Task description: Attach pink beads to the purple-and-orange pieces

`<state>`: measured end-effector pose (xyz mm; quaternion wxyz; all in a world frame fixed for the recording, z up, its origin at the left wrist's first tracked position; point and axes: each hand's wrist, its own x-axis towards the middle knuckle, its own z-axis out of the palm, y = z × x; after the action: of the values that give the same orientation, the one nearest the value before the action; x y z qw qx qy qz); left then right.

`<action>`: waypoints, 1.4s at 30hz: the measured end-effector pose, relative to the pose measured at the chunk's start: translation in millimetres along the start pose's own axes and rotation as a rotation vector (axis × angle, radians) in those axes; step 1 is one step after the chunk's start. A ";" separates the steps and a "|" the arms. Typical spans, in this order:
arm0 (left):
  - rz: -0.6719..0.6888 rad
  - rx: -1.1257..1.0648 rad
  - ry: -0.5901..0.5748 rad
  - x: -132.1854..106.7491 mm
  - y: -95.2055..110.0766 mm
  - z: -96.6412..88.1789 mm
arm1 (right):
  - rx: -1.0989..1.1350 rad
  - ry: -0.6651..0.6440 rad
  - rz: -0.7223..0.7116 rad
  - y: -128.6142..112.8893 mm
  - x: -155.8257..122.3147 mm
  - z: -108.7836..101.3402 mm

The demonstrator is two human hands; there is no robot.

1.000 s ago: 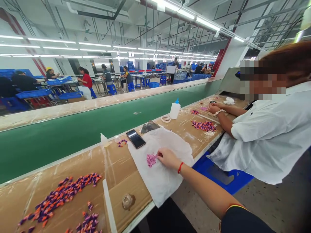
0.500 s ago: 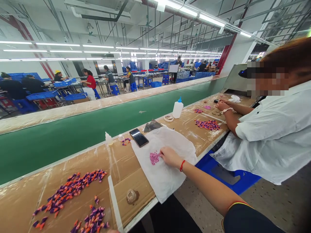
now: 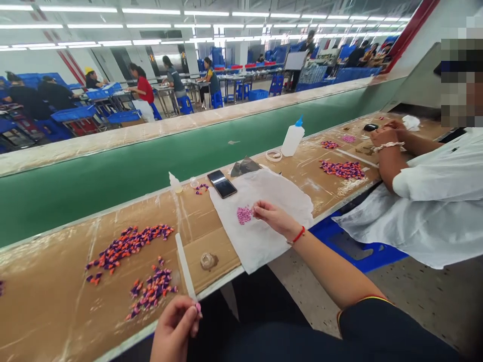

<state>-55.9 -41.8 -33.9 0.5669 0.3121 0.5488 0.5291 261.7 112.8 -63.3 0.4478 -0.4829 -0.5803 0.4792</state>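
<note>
Left hand (image 3: pixel 174 328): fingers pinched narrow on a pink piece (image 3: pixel 198 307), off the tabletop (image 3: pixel 45 311) edge. Right hand (image 3: pixel 274 219): fingers narrow, any hold too small to tell, at 3 o'clock of pink pile (image 3: pixel 244 214) on white cloth (image 3: pixel 264 239). Phone (image 3: pixel 222 183) at cloth's 11 o'clock.

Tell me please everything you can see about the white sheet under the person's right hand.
The white sheet is thin, creased and soft-looking, perhaps tissue or film, with an irregular outline. It lies nearly flat on brown cardboard. A heap of small pink pieces sits on it, and the right hand is just beside them, apparently touching the sheet.
</note>
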 end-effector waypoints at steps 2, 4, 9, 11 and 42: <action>0.019 0.017 -0.034 0.6 7.7 5.0 | 0.179 -0.025 -0.011 -8.8 -8.1 4.2; 0.042 0.037 -0.085 4.2 11.8 7.4 | 0.311 -0.041 -0.019 -19.1 -14.9 9.2; 0.081 0.092 -0.215 12.4 12.9 15.6 | 0.479 -0.062 -0.054 -37.8 -24.0 18.2; 0.098 0.128 -0.230 13.7 14.7 24.4 | 0.500 -0.069 -0.076 -42.1 -27.0 20.2; 0.893 0.783 -0.353 24.1 75.1 117.6 | -0.137 -0.133 -0.289 -122.7 -69.9 46.8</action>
<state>32.8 26.1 53.1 0.2163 0.7792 0.4167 0.4151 209.0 28.7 47.5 0.4388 -0.3910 -0.7032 0.4000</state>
